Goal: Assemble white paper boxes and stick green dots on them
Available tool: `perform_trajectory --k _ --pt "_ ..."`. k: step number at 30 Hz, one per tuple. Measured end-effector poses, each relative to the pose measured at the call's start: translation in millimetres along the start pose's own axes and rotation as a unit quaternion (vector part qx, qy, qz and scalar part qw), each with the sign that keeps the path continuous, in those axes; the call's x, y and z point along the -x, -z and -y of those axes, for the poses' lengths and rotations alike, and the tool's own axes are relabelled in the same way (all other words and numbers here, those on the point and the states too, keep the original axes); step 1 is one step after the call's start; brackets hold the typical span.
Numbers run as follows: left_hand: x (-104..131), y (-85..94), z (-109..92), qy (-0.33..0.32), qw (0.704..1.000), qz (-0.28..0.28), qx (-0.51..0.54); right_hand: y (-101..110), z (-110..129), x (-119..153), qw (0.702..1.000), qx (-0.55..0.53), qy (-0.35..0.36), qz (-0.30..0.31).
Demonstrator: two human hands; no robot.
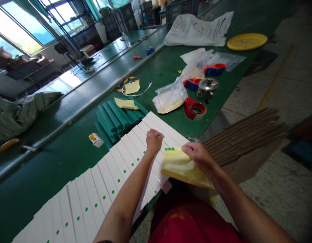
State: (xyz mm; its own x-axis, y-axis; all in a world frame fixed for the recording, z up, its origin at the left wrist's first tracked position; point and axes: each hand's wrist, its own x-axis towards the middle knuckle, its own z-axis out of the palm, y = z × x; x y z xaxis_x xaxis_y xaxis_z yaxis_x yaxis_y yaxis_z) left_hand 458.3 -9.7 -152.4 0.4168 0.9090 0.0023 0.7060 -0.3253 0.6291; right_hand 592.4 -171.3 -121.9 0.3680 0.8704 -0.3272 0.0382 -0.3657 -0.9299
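Observation:
A long row of overlapping white boxes runs diagonally across the green table, many with one green dot sticker. My left hand is over the boxes near the row's far end, its fingers pinched together; what they hold is too small to make out. In my right hand is a yellow backing sheet, gripped at its upper right corner. Several green dots remain along that sheet's top edge. The sheet hangs over the boxes' near edge, right of my left hand.
Green ribbed tubes lie behind the boxes. Farther right are a red tape dispenser, a metal pot, plastic bags and a yellow lid. Flattened cardboard stands beside the table's right edge.

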Motion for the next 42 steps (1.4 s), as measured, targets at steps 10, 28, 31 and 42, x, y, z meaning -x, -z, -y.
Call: perform_trajectory --k 10,28,31,42 --pt "22 28.8 -16 -0.088 0.982 0.147 0.085 5 -1 -5 0.995 0.078 0.054 -0.007" --pt "50 28.9 -18 -0.281 0.953 0.103 -0.053 0 -3 -8 0.997 0.060 0.036 -0.014" --pt "49 25.1 -14 -0.293 0.950 0.097 -0.054 0 -3 -7 0.998 0.047 0.029 -0.010" --pt "48 19.5 -7 -0.337 0.939 0.060 -0.035 -1 -3 -7 0.999 0.039 0.034 -0.007"
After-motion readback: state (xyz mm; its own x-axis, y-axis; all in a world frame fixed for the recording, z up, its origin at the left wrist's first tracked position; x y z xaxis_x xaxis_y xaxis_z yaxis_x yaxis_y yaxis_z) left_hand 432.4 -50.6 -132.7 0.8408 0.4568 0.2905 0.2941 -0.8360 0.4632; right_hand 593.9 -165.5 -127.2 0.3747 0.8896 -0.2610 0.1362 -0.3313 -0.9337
